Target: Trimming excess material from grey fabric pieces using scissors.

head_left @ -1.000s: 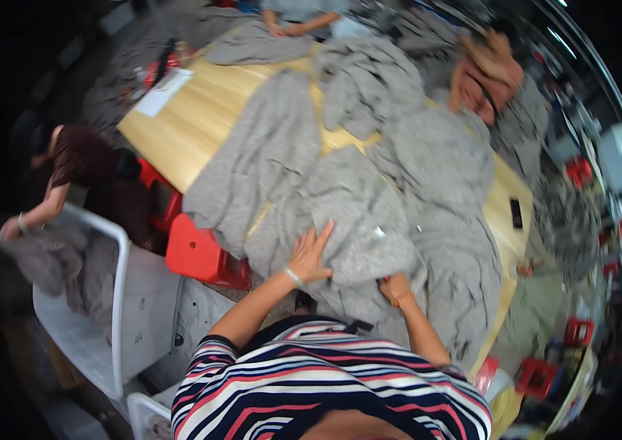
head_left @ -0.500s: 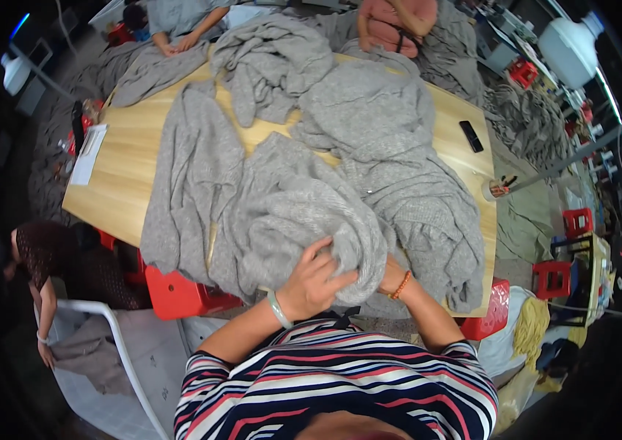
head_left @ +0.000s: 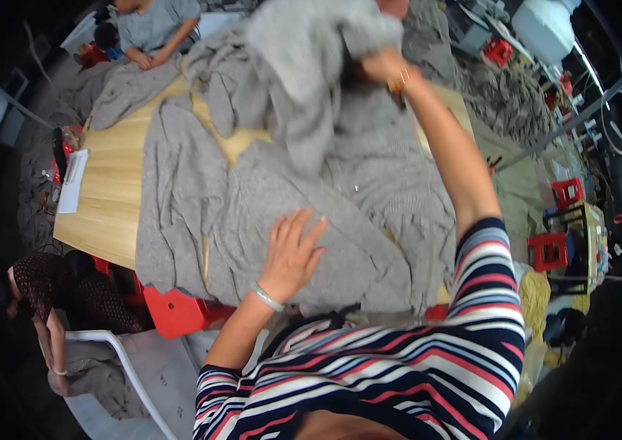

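My right hand (head_left: 388, 67) is stretched out far over the table, closed on a grey knitted garment (head_left: 304, 66) that hangs in the air, smeared by motion. The fingertips are partly hidden by its folds. My left hand (head_left: 293, 253) lies palm down with its fingers apart on another grey knitted garment (head_left: 326, 257), spread fairly flat at the near edge. To the left of it, a long grey knitted piece (head_left: 179, 169) lies on the wooden table (head_left: 105, 205). More grey knitwear lies behind, partly covered by the raised garment.
A person (head_left: 161, 33) sits across the table at the far left. Another person bends over a white bin (head_left: 116, 348) with grey cloth at the lower left. Red stools (head_left: 179, 312) stand under the near edge. A clipboard with paper (head_left: 74, 180) rests at the left edge.
My right hand has moved from the near edge up and away, lifting a grey garment. My left hand has let go of the bunched knitwear and now lies flat. The view has shifted slightly.
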`<action>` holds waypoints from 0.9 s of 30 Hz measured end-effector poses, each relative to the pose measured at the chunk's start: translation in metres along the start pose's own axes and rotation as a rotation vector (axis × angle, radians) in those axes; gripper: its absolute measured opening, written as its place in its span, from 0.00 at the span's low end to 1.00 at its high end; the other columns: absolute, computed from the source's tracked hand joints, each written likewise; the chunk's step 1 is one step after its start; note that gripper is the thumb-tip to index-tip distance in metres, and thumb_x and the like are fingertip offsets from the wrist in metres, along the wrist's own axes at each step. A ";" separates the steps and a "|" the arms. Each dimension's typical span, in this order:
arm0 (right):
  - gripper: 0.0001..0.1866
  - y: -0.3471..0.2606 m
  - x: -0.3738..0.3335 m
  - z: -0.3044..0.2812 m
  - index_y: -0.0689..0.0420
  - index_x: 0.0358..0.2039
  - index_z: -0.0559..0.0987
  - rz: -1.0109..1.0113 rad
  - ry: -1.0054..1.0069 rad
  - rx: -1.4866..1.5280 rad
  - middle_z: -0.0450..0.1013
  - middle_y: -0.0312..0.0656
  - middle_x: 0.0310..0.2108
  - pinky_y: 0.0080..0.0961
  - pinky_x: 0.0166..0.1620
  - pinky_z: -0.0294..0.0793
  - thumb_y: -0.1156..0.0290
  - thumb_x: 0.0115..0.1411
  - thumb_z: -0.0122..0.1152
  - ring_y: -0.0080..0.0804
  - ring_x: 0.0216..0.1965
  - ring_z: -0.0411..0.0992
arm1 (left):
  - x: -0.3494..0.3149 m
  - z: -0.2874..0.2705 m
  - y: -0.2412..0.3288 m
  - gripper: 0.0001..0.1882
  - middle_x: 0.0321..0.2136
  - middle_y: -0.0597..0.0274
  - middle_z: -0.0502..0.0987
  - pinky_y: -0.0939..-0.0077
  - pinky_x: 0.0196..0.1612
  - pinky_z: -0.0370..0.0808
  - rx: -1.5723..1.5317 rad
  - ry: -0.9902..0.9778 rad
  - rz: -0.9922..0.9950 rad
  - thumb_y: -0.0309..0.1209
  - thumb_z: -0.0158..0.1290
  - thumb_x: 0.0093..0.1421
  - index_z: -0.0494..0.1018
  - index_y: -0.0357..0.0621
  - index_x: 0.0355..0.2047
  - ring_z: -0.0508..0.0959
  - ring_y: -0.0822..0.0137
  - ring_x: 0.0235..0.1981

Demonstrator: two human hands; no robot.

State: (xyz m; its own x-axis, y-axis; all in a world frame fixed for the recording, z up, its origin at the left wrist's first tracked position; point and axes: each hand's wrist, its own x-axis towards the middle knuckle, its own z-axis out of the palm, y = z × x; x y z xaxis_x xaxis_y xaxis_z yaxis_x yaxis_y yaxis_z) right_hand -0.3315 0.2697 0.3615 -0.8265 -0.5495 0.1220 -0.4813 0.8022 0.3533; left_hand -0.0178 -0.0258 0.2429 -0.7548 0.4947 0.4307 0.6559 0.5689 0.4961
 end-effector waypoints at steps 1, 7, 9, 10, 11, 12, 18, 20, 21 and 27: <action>0.15 -0.035 0.023 -0.035 0.61 0.27 0.82 0.463 0.024 0.702 0.77 0.43 0.18 0.34 0.23 0.74 0.59 0.58 0.62 0.33 0.19 0.76 | -0.017 0.005 -0.007 0.33 0.61 0.46 0.65 0.48 0.62 0.61 -0.009 -0.015 -0.056 0.28 0.62 0.52 0.68 0.46 0.60 0.65 0.46 0.61; 0.16 -0.052 -0.019 0.083 0.61 0.46 0.74 0.539 -0.138 0.810 0.76 0.40 0.22 0.28 0.23 0.73 0.66 0.61 0.57 0.28 0.18 0.73 | -0.073 0.038 -0.048 0.30 0.59 0.45 0.66 0.52 0.62 0.62 -0.019 -0.213 -0.252 0.30 0.62 0.54 0.69 0.44 0.58 0.66 0.45 0.60; 0.14 -0.067 -0.079 0.098 0.60 0.45 0.74 0.564 -0.157 0.894 0.76 0.40 0.22 0.28 0.23 0.72 0.67 0.60 0.57 0.28 0.18 0.73 | -0.086 0.045 -0.057 0.29 0.58 0.44 0.67 0.53 0.62 0.63 -0.051 -0.312 -0.354 0.32 0.62 0.54 0.70 0.42 0.57 0.66 0.44 0.59; 0.14 -0.075 -0.105 0.100 0.60 0.44 0.75 0.613 -0.181 0.941 0.76 0.40 0.22 0.28 0.23 0.72 0.67 0.60 0.57 0.28 0.18 0.72 | -0.088 0.048 -0.060 0.29 0.58 0.44 0.67 0.53 0.62 0.63 -0.061 -0.326 -0.348 0.32 0.62 0.54 0.70 0.42 0.57 0.66 0.44 0.59; 0.14 -0.079 -0.128 0.103 0.60 0.43 0.75 0.640 -0.181 0.917 0.76 0.40 0.22 0.28 0.24 0.72 0.66 0.61 0.57 0.28 0.19 0.73 | -0.089 0.052 -0.062 0.29 0.58 0.44 0.67 0.53 0.61 0.63 -0.128 -0.327 -0.379 0.32 0.62 0.55 0.70 0.42 0.57 0.66 0.43 0.59; 0.14 -0.086 -0.149 0.105 0.60 0.42 0.76 0.653 -0.186 0.904 0.76 0.40 0.22 0.29 0.25 0.72 0.65 0.61 0.57 0.28 0.19 0.73 | -0.091 0.056 -0.062 0.29 0.58 0.44 0.68 0.52 0.61 0.63 -0.187 -0.325 -0.426 0.33 0.61 0.55 0.70 0.42 0.57 0.66 0.42 0.59; 0.19 -0.117 -0.284 0.090 0.60 0.48 0.75 0.571 -0.242 0.894 0.78 0.49 0.29 0.38 0.38 0.74 0.63 0.60 0.60 0.44 0.32 0.78 | -0.043 0.132 -0.095 0.35 0.62 0.39 0.62 0.46 0.63 0.59 0.019 -0.120 -0.431 0.41 0.62 0.56 0.66 0.45 0.62 0.61 0.40 0.63; 0.22 -0.136 -0.318 0.083 0.58 0.53 0.74 0.506 -0.305 0.896 0.78 0.55 0.34 0.41 0.41 0.75 0.64 0.60 0.59 0.52 0.37 0.78 | -0.033 0.164 -0.108 0.37 0.62 0.38 0.61 0.43 0.63 0.57 0.195 -0.028 -0.459 0.44 0.62 0.55 0.65 0.47 0.63 0.59 0.40 0.64; 0.24 -0.144 -0.329 0.080 0.55 0.55 0.72 0.520 -0.404 0.890 0.77 0.58 0.36 0.45 0.43 0.74 0.63 0.60 0.59 0.56 0.39 0.77 | -0.029 0.185 -0.117 0.39 0.62 0.38 0.60 0.42 0.64 0.55 0.199 -0.079 -0.536 0.45 0.63 0.54 0.64 0.47 0.63 0.58 0.40 0.65; 0.29 -0.184 -0.363 0.105 0.51 0.61 0.68 0.596 -0.531 0.997 0.74 0.60 0.44 0.48 0.45 0.74 0.65 0.58 0.59 0.59 0.44 0.74 | 0.001 0.211 -0.108 0.41 0.63 0.33 0.57 0.48 0.63 0.60 0.133 -0.243 -0.624 0.44 0.63 0.53 0.62 0.46 0.64 0.60 0.38 0.64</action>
State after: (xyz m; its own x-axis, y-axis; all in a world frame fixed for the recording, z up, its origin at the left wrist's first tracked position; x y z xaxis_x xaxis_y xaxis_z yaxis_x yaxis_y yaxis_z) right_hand 0.0262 0.3463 0.1546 -0.8930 -0.0700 -0.4445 0.1836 0.8451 -0.5020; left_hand -0.0888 0.0517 0.0308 -0.9804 0.1724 -0.0955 0.1039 0.8639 0.4928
